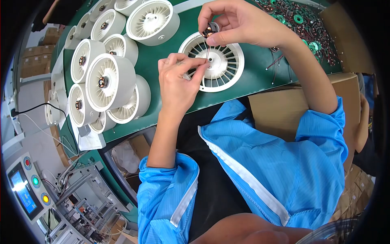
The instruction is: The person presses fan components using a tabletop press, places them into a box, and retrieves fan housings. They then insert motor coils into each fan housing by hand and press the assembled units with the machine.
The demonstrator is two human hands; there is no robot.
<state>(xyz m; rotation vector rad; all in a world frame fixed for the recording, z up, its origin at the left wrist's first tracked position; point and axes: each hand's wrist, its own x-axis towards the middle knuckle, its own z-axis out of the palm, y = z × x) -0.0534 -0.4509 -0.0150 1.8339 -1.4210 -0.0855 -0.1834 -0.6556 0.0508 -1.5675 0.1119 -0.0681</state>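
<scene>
My right hand (239, 25) pinches a small motor stator with copper windings (210, 30), held above a white fan housing (234, 65). Thin wires hang from the stator toward the housing's hub. Pinched between thumb and forefinger of my left hand (180, 77) are those wires, close to the hub. The housing lies on the green table with its ring of slats facing up. Part of its left rim is hidden behind my left hand.
Several white housings (111, 83) with stators fitted stand stacked at the left; another housing (152, 22) sits at the back. A pile of wired stators (298, 30) covers the right rear. Cardboard boxes (278, 107) stand by the front edge, and a machine control panel (28, 187) is lower left.
</scene>
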